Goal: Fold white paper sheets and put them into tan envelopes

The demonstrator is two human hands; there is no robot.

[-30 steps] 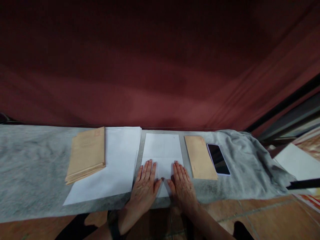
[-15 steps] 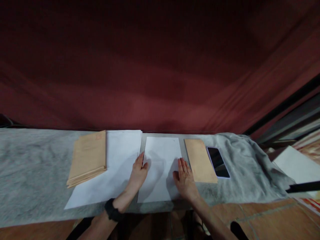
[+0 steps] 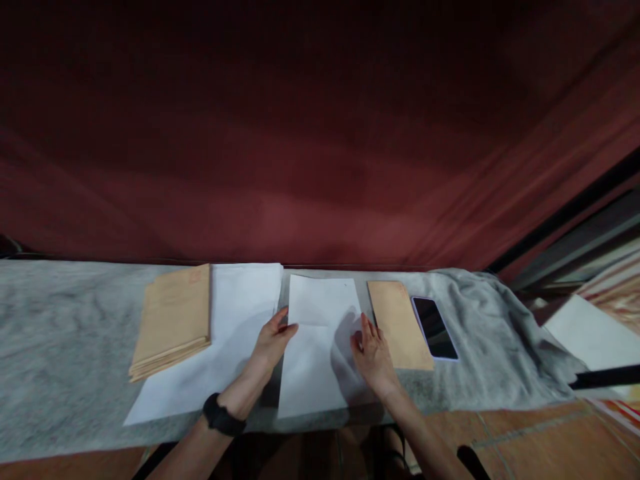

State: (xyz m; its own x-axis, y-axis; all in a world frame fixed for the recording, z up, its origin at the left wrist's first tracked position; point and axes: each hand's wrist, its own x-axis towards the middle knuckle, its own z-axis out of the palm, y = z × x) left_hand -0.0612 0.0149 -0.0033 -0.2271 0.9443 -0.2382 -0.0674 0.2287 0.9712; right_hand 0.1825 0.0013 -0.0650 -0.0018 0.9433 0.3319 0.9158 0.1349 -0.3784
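A white sheet of paper (image 3: pixel 313 373) lies in front of me, with a crease across its middle and its surface slightly bent. My left hand (image 3: pixel 270 343) grips the sheet's left edge between thumb and fingers, a dark band around that wrist. At the opposite edge, my right hand (image 3: pixel 375 357) has its thumb and fingers closed on the paper; the exact contact is partly hidden. Just right of that hand lies a brown envelope (image 3: pixel 403 327). Left of my left hand is a stack of white paper (image 3: pixel 245 293), partly covered by a pile of brown envelopes (image 3: pixel 175 307).
A phone (image 3: pixel 435 328) with a pale purple edge lies right of the single envelope. Everything rests on a grey cloth (image 3: pixel 60 353) over a long narrow surface. Behind it rises a dark red cloth wall (image 3: pixel 310 167). Tiled floor (image 3: pixel 530 433) shows in front.
The hands have gone from lying flat on the sheet to taking its side edges. The paper now bends at its crease, its near part slightly lifted.
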